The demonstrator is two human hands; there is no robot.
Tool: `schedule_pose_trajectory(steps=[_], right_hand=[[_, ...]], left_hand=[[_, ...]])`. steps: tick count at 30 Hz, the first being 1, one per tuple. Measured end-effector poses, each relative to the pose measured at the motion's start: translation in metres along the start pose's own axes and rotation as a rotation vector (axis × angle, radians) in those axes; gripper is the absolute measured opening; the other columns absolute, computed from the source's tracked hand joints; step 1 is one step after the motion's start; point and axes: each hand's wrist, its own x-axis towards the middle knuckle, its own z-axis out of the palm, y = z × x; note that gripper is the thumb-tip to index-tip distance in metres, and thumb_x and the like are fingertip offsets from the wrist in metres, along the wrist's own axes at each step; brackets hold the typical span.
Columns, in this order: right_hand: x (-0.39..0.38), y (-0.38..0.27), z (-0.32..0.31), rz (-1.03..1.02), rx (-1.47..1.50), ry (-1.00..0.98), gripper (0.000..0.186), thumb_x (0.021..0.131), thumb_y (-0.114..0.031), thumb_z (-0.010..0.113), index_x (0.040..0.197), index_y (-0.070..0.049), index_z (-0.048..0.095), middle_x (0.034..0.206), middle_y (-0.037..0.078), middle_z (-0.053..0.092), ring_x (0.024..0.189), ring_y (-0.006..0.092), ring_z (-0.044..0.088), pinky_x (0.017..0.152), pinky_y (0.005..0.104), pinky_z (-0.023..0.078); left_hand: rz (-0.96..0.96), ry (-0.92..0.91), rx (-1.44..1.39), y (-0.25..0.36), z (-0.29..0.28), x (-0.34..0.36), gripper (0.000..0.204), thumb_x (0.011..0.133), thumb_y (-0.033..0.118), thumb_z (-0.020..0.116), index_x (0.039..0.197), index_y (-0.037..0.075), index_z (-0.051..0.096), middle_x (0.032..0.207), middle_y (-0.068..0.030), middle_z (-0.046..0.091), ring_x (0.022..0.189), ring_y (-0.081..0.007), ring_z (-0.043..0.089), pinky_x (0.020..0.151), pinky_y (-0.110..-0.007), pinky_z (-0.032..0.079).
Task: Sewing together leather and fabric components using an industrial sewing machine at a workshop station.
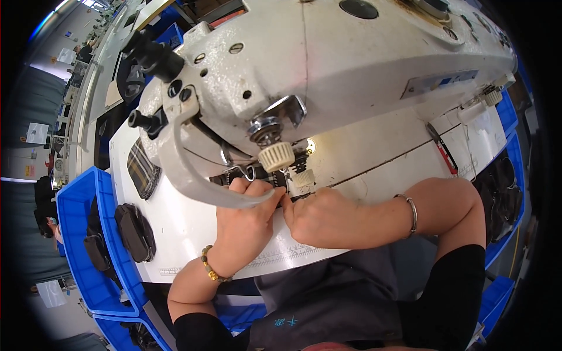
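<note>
A white sewing machine [357, 70] fills the upper view, its curved white arm partly covering my left fingers. Under its needle area lies a dark piece, apparently with zipper teeth [277, 180]. My left hand [246, 222] rests on that piece with bent fingers, thumb and index close together at its edge. My right hand [319, 216] is curled beside the left, its fingertips closed on the same piece's edge. A plaid fabric piece [143, 167] and dark pouches [134, 233] lie on the white table [175, 257] to the left.
Blue bins [82, 245] holding dark pouches flank the table at left and right, with more dark items [497, 199] at right. Red-handled snips [445, 152] lie on the table right of the machine. A person [47, 210] is at the far left along a row of workstations.
</note>
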Motion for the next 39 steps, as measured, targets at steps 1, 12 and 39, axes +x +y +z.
schedule_pose_trajectory(steps=[1, 12, 39], right_hand=[[0.000, 0.000, 0.001, 0.000, 0.001, -0.003, 0.032, 0.069, -0.010, 0.061, 0.094, 0.009, 0.068, 0.053, 0.004, 0.054, 0.043, 0.0127, 0.053, 0.037, 0.0260, 0.038], [0.004, 0.004, 0.003, 0.070, 0.000, -0.042, 0.024, 0.065, -0.011, 0.062, 0.081, 0.005, 0.067, 0.052, 0.003, 0.053, 0.044, 0.0136, 0.055, 0.037, 0.0285, 0.040], [0.008, 0.024, 0.005, 0.174, 0.109, 0.013, 0.005, 0.063, -0.011, 0.064, 0.065, -0.006, 0.061, 0.058, 0.007, 0.061, 0.052, 0.0189, 0.063, 0.043, 0.0318, 0.047]], left_hand=[[0.002, 0.012, -0.011, 0.000, 0.001, 0.000, 0.028, 0.064, 0.002, 0.070, 0.091, 0.012, 0.072, 0.079, 0.0004, 0.058, 0.078, -0.0225, 0.053, 0.069, -0.037, 0.038], [0.011, 0.001, 0.031, -0.003, 0.005, 0.005, 0.025, 0.064, 0.003, 0.069, 0.088, 0.010, 0.070, 0.082, -0.0003, 0.059, 0.081, -0.0224, 0.054, 0.068, -0.037, 0.038], [0.115, 0.023, 0.179, -0.036, 0.007, 0.007, 0.036, 0.068, 0.012, 0.071, 0.103, 0.017, 0.068, 0.102, 0.0044, 0.064, 0.079, -0.0184, 0.060, 0.069, -0.033, 0.042]])
